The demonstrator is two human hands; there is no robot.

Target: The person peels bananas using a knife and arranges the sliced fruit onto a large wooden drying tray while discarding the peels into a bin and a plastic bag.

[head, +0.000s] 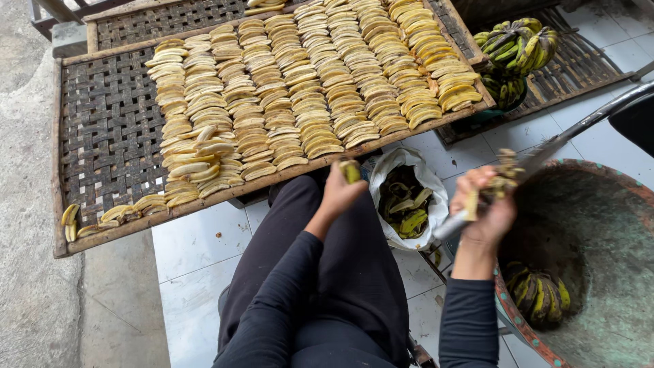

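Observation:
My left hand is raised over my lap and closed on a small piece of banana, close to the near edge of a woven bamboo tray. Rows of yellow banana slices cover most of that tray. My right hand grips a large knife together with a strip of peel; the blade points up and to the right. Both sleeves are dark.
A white plastic bag of peels lies on the tiled floor between my hands. At right stands a big round basin holding a bunch of green bananas. More green bananas rest on a second woven tray at top right.

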